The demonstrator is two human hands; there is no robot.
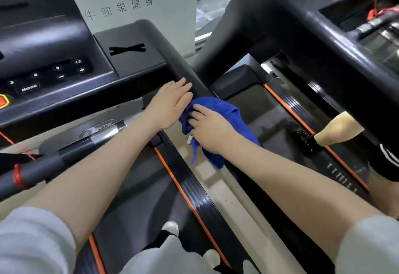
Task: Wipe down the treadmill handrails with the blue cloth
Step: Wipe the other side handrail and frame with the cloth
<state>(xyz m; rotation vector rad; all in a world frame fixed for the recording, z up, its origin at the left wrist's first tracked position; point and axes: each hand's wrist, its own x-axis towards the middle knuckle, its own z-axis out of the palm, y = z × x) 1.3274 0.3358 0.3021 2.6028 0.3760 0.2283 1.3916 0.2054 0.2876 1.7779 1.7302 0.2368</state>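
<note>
While I am leaning in over the treadmill, my right hand point(212, 128) is gripping the blue cloth point(218, 113), fingers curled into a bunched fold of it, and pressing it against the right handrail point(183, 68) just below where the rail leaves the console point(54, 66). My left hand point(170, 104) is lying flat on the same rail just above the cloth, fingers straight and together, holding nothing and only steadying me.

The cloth is looking soft, light and floppy: part of it is draping over the far side of the rail, and a loose corner with a small white tag point(190, 139) is hanging down below my wrist. I am judging that it will fold and slide wherever I push it, so a full handful is serving better than a fingertip pinch, with the palm spreading the fabric round the rail. The handrail itself is looking stiff, smooth and a little shiny, so the cloth should be gliding along it easily; I am expecting the trailing corner to flap or snag unless I am gathering it in. Nothing here seems fragile.
</note>
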